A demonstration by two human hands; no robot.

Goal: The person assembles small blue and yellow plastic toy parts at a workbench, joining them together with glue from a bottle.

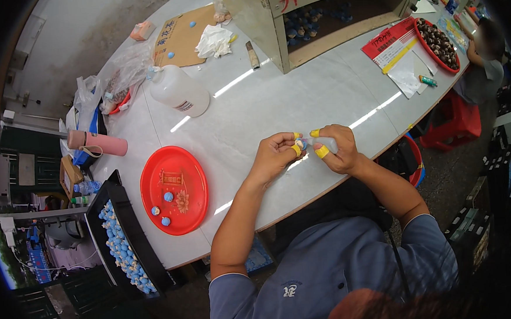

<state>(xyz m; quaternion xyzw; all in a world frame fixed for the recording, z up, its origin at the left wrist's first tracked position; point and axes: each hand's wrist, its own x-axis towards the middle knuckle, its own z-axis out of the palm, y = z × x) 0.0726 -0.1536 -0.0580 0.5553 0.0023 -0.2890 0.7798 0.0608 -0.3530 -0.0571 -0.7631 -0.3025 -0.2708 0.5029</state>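
Observation:
Yellow tape wraps several fingertips of both hands. My left hand point(274, 156) pinches a small blue-and-cream ball-like piece point(302, 144) between thumb and fingers, above the table's near edge. Close on its right, my right hand point(341, 149) is closed round a small translucent squeeze bottle point(328, 145). The bottle's thin tip points at the piece; whether they touch, I cannot tell. To the left lies a round red tray point(173, 164) with three similar blue pieces, one of them a blue ball point(168, 197). A black bin point(117, 194) beyond it holds many more blue-and-cream pieces point(120, 244).
A large white plastic bottle point(179, 91), a pink tumbler point(99, 142) and cardboard point(186, 38) with crumpled tissue point(215, 41) stand or lie at the left and back. A metal box point(252, 13) stands behind. Far right are a red bowl point(456, 65) and another person point(486, 57).

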